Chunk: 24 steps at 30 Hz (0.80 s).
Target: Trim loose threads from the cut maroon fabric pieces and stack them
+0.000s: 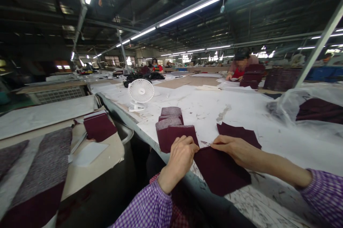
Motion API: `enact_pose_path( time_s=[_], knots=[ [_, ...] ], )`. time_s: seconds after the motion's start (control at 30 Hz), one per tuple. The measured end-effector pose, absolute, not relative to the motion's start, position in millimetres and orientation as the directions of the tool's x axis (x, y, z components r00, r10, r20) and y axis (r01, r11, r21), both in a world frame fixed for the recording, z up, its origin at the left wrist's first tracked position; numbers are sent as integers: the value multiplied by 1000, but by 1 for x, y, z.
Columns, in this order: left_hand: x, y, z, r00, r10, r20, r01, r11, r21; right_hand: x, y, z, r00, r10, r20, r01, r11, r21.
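A maroon fabric piece (221, 171) lies at the table's front edge, its lower part reaching toward me. My left hand (184, 149) is closed, pinching its upper left corner. With thumb and fingers together, my right hand (232, 147) pinches the same piece along its top edge. Just beyond my left hand sits an overlapping row of folded maroon pieces (175, 133), some showing a greyish speckled side. Another flat maroon piece (239, 133) rests behind my right hand, which partly covers it.
A white clip fan (141, 91) stands on the white-covered table (198, 103). Clear plastic with dark cloth (320, 110) lies at right. On the left, a lower surface holds a maroon stack (99, 126) and a white card (89, 153). A co-worker (238, 69) sits across beside stacked maroon cloth (252, 76).
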<state>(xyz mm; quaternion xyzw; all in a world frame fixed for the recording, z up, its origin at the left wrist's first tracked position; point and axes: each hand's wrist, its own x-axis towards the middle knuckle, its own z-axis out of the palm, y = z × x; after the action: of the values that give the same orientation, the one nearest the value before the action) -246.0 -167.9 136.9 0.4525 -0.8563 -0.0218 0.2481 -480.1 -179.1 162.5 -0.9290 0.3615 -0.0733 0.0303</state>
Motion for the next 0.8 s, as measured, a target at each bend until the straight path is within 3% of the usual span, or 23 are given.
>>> enact_pose_path(
  time_s=[0.13, 0.23, 0.3, 0.43, 0.5, 0.8],
  knots=[
    [-247, -165, 138, -523, -733, 434, -764, 629, 141, -471, -181, 172, 765, -644, 3, -643, -764, 49],
    [-246, -164, 138, -546, -714, 438, -752, 648, 119, -462, -182, 179, 787, -615, -45, -600, -781, 173],
    [-243, -165, 137, -522, -733, 436, -739, 644, 198, -457, -182, 183, 803, -593, -62, -568, -792, 226],
    [-229, -167, 139, -378, -808, 452, -614, 584, 531, -453, -183, 187, 805, -585, -99, -542, -793, 279],
    [-225, -168, 141, -317, -829, 461, -571, 555, 605, -454, -184, 187, 804, -587, -98, -545, -792, 274],
    [-234, -165, 143, -388, -835, 391, -748, 533, 396, -452, -182, 190, 814, -571, -102, -530, -804, 269]
  ],
)
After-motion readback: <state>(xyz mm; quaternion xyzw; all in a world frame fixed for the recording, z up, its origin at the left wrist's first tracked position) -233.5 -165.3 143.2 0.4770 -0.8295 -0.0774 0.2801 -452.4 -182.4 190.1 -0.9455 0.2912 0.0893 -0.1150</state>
